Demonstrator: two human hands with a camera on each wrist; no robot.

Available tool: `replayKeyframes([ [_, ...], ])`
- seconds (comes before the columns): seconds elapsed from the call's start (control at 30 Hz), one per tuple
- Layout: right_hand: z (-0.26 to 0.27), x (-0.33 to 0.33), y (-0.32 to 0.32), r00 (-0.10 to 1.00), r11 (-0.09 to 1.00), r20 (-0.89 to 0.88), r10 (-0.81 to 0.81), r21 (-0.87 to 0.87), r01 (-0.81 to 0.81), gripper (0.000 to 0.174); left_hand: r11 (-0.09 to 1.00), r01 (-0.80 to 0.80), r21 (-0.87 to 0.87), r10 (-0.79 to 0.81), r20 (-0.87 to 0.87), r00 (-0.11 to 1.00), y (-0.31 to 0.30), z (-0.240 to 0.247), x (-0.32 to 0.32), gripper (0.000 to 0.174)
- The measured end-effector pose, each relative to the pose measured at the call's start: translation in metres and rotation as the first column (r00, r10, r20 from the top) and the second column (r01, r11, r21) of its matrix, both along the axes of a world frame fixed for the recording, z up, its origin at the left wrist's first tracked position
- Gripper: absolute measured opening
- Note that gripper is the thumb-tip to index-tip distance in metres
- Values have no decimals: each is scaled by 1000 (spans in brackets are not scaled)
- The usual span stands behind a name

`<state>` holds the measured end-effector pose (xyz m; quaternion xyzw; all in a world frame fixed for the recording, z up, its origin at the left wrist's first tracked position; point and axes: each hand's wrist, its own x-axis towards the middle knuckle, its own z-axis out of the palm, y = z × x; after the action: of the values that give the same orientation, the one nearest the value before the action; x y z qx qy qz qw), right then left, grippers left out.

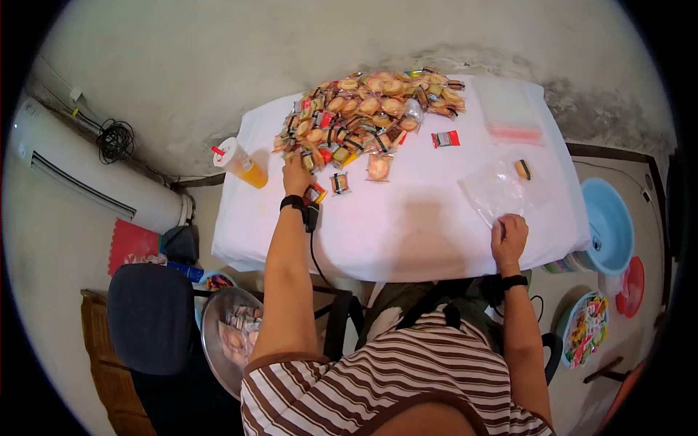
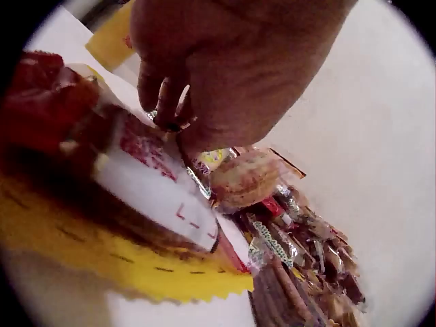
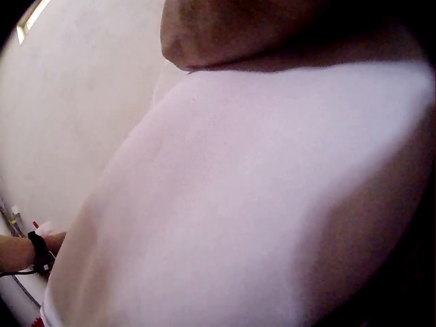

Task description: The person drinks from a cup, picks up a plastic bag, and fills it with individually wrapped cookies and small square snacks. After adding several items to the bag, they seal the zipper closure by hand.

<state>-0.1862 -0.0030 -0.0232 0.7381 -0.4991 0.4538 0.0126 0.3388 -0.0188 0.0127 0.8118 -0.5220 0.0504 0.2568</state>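
We've got the big heap of wrapped biscuits upper centre of the frame, mostly unsorted, w/ a single biscuit pack over at right, on or in the clear bag; can't tell which. So we judge it's early: approx. one pack across, a whole heap left. More flat bags lie upper right.

L hand is at the heap's lower-left edge, fingers bent down narrow among the packs; can't tell if it's gripping one. R hand is curled narrow at the bag's lower corner, pinching the plastic, as far as we see.

Room-wise: white cloth shows on the tabletop from lower centre across toward the bag, w/ a red pack b/w heap and bags. Tight spot's at left: the drink cup stands near L hand, so we'd watch that side. The front edge runs just below R hand, close to our lap.
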Motion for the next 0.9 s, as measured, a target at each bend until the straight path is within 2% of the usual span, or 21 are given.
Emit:
replayKeyframes([
  [0.03, 0, 0, 0, 1000, 1000, 10, 0, -3, 0, 11, 994, -85, 72, 81, 48, 996, -1, 6, -6, 56],
  [0.07, 0, -2, 0, 1000, 1000, 11, -7, -1, 7, 11, 994, -107, -7, 107, 54, 993, -11, -7, 6, 44],
  [0.1, 0, -3, -1, 1000, 1000, 0, 2, 3, -2, 11, 995, -103, -5, 103, 55, 993, -10, -1, 5, 44],
  [0.17, -2, -2, -2, 1000, 1000, -8, 13, 11, -12, 11, 990, -107, 92, 100, 79, 992, -6, 9, 4, 28],
  [0.2, -4, -1, -3, 1000, 1000, 4, 23, 1, -23, 11, 990, -127, 57, 126, 15, 992, -2, 12, 1, 17],
  [0.23, -5, -4, -3, 1000, 1000, 11, 21, -8, -21, 12, 997, -83, -5, 83, 48, 995, 1, 3, 9, 16],
  [0.3, -5, -5, -2, 1000, 1000, 14, 10, -16, -10, 13, 996, -33, -85, 25, -98, 995, 3, -9, 27, 13],
  [0.33, -6, -5, -3, 1000, 1000, -2, -2, -27, 2, 14, 962, -12, -273, -13, -91, 996, 12, -5, 17, 11],
  [0.37, -13, -6, -4, 999, 999, 33, 19, -42, -18, 16, 971, -130, -201, 81, -236, 968, 25, 23, -9, 9],
  [0.43, -21, -12, -5, 1000, 999, 10, 23, -30, -23, 24, 939, -21, -344, -15, -102, 995, 28, -5, 28, 12],
  [0.47, -16, -12, -2, 999, 999, 10, 35, -42, -35, 26, 876, -126, -465, -69, -379, 923, 30, -12, 23, 10],
  [0.5, -15, -14, -1, 998, 998, 10, 59, -19, -59, 25, 808, -268, -524, -146, -619, 771, 30, -15, 15, 8],
  [0.57, -10, -16, 1, 998, 999, 36, 48, -12, -47, 22, 813, -393, -430, -225, -855, 468, 42, 17, -48, 6],
  [0.63, -7, -16, 2, 996, 996, 43, 84, 13, -85, 18, 875, -163, -457, -397, -867, 301, 45, 0, -86, 6],
  [0.7, -6, -17, 2, 997, 998, 36, 62, -2, -62, 15, 932, -112, -345, -354, -932, -74, 35, -31, -142, 12],
  [0.73, -9, -17, 1, 996, 998, 53, 67, -5, -66, 14, 948, 35, -316, -310, -943, -118, 46, 4, -211, 16],
  [0.77, -11, -18, 0, 995, 997, 71, 74, -8, -73, 12, 951, 155, -269, -223, -939, -260, 42, -23, -226, 22],
  [0.8, -11, -18, -1, 995, 998, 73, 69, -7, -69, 12, 930, 291, -226, -202, -973, -112, 47, -13, -264, 25],
  [0.83, -12, -18, -1, 993, 998, 91, 68, -13, -67, 10, 924, 328, -197, -110, -958, -264, 40, -28, -279, 29],
  [0.9, -13, -17, 0, 991, 998, 118, 66, -10, -66, 9, 934, 335, -126, -55, -975, -215, 33, -25, -314, 30],
])
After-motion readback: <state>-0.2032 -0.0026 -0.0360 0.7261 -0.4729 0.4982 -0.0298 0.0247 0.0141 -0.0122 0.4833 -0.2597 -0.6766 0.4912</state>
